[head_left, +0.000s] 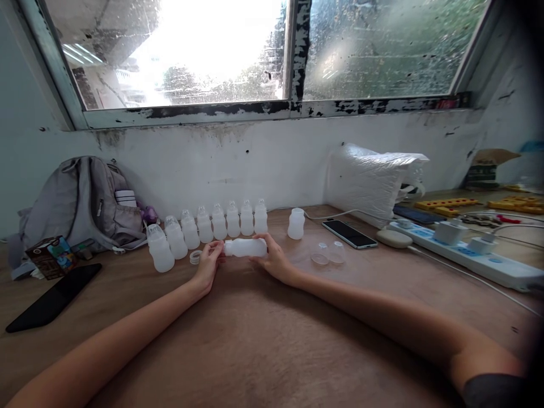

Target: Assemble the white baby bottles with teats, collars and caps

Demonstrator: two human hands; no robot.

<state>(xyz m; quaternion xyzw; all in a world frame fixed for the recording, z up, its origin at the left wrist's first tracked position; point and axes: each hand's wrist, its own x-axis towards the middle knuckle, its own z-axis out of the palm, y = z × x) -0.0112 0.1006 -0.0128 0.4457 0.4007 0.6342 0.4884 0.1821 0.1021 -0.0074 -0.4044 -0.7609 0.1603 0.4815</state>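
Note:
A small white plastic bottle [246, 247] lies sideways in the air just above the wooden table [263, 340], held between both hands. My right hand [274, 262] grips its body. My left hand [209, 263] pinches the neck end. A white ring [195, 257] lies on the table just left of my left hand. Behind the hands, several capped white bottles [204, 226] stand in a curved row. One uncapped bottle [296, 224] stands alone to the right, and two clear caps [328, 254] lie near it.
A grey backpack [80, 204] leans on the wall at left, with a small carton [51, 256] and a black phone [53, 296] in front. At right are another phone [349, 233], a white plastic bag [374, 178], a power strip [467, 249] with cables, and yellow parts [450, 205].

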